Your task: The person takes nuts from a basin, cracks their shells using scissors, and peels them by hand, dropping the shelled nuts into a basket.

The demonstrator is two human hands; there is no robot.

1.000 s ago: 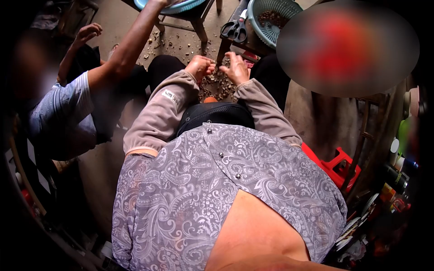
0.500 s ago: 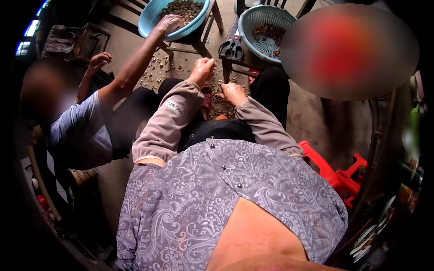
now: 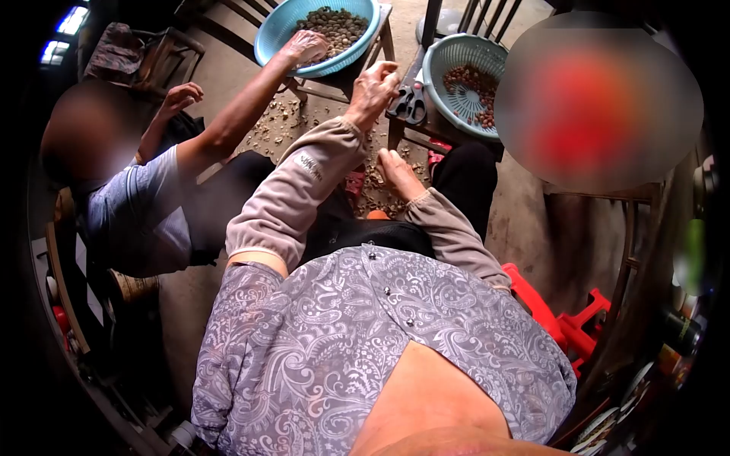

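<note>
Brown floor (image 3: 521,209) is showing under little bits (image 3: 280,121). One blue bowl (image 3: 275,32) is holding lots of round nuts (image 3: 334,29), and another person's hand (image 3: 308,47) is dipping in. One blue-green basket (image 3: 436,70) is holding reddish nuts (image 3: 470,77). Near the scissors (image 3: 414,105), the left hand (image 3: 372,93) is curling; lower, the right hand (image 3: 399,175) is curling too. I cannot tell whether either is gripping anything.

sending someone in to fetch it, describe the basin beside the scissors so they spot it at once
Look to the upper right of centre for a dark wooden chair. On its seat, just right of the scissors, sits a round, greyish-blue basin. Its slotted bottom and reddish-brown pieces set it apart from the brighter blue basin to the left, holding duller brown ones.
</note>
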